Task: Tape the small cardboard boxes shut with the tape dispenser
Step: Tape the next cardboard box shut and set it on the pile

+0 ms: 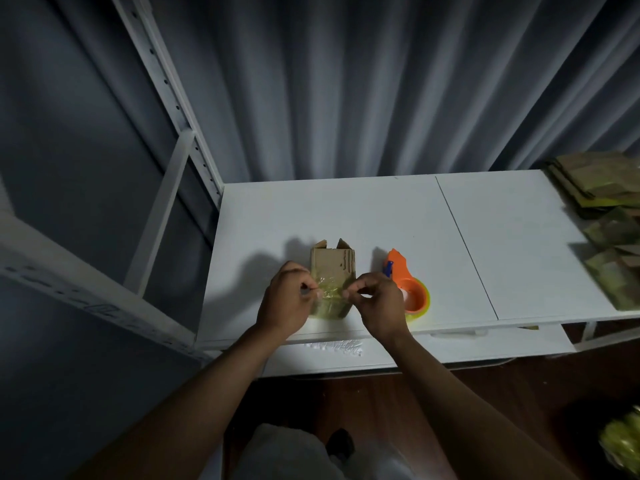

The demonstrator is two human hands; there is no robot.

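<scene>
Flat cardboard stack (604,188) cut off rt.

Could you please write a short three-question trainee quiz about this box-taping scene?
1. True or false: the right hand holds the orange tape dispenser.
2. What do both hands pinch over the small cardboard box? A) a clear strip of tape B) scissors C) a marker
3. The flattened cardboard pile lies at which end of the white table?

Key: 1. False; it lies on the table beside that hand. 2. A; the left hand pinches the other end. 3. The right end.
</scene>
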